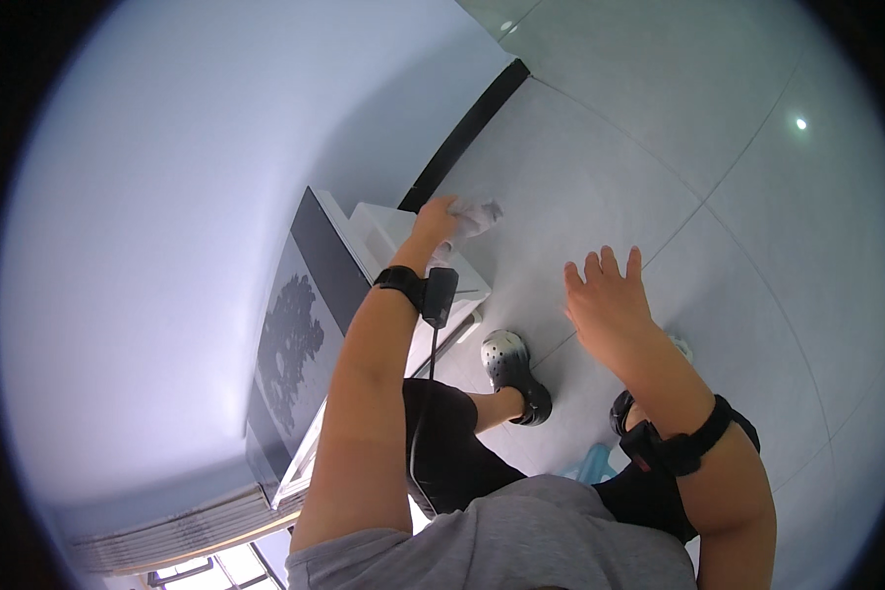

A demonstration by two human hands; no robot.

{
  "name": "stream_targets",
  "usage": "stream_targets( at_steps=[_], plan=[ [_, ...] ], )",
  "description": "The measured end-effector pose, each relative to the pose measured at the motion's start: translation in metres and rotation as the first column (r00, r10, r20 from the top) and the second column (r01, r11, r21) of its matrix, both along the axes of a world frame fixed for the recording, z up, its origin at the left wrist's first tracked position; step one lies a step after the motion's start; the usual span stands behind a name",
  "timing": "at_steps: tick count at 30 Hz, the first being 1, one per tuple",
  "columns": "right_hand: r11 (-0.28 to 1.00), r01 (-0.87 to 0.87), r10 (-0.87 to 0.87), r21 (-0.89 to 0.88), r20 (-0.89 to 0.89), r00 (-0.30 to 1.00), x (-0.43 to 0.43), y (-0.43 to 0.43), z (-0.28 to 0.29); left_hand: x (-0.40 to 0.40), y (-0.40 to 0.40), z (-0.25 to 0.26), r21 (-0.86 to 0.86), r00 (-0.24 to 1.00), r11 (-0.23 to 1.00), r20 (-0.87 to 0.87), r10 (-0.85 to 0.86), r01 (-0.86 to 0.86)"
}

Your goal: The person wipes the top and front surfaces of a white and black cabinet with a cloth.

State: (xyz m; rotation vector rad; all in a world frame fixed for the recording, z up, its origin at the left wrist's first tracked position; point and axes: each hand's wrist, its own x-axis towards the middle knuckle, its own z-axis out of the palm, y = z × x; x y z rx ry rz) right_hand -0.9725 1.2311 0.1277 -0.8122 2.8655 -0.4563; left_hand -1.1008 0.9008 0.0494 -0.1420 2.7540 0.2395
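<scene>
My left hand (435,221) grips a thin, crumpled pale cloth (478,215). The cloth is bunched under my fingers, and part of it hangs out to the right. This hand is at the end of a low white cabinet (463,279); whether the cloth touches the cabinet cannot be told. The cabinet's glossy top panel (289,346) has a dark band and a dark tree pattern. Over the grey tiled floor, my right hand (608,299) is held palm down with its fingers apart and nothing in it.
A white wall (192,184) with a black skirting board (468,136) runs along the left. Below me are my black-and-white clog (507,361) and a turquoise object (596,463), partly hidden. A cable (433,354) trails from a black device (439,297) strapped to my left forearm.
</scene>
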Motion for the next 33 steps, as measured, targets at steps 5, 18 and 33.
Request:
stream_targets(
  at_steps=[5, 18, 33],
  plan=[
    [0.999, 0.016, -0.018, 0.043, 0.045, 0.999, 0.001, 0.015, -0.009, -0.008, 0.064, 0.013, -0.178, 0.985, 0.973, 0.120, -0.125, 0.146],
    [1.000, 0.009, -0.009, -0.006, -0.014, 1.000, -0.001, 0.003, -0.010, -0.006, 0.018, -0.021, 0.258, 0.955, 0.964, 0.297, -0.022, -0.058],
    [1.000, 0.006, -0.006, 0.018, -0.007, 1.000, -0.005, -0.008, -0.015, 0.015, 0.041, 0.027, 0.132, 0.957, 0.975, 0.211, -0.202, 0.177]
  ],
)
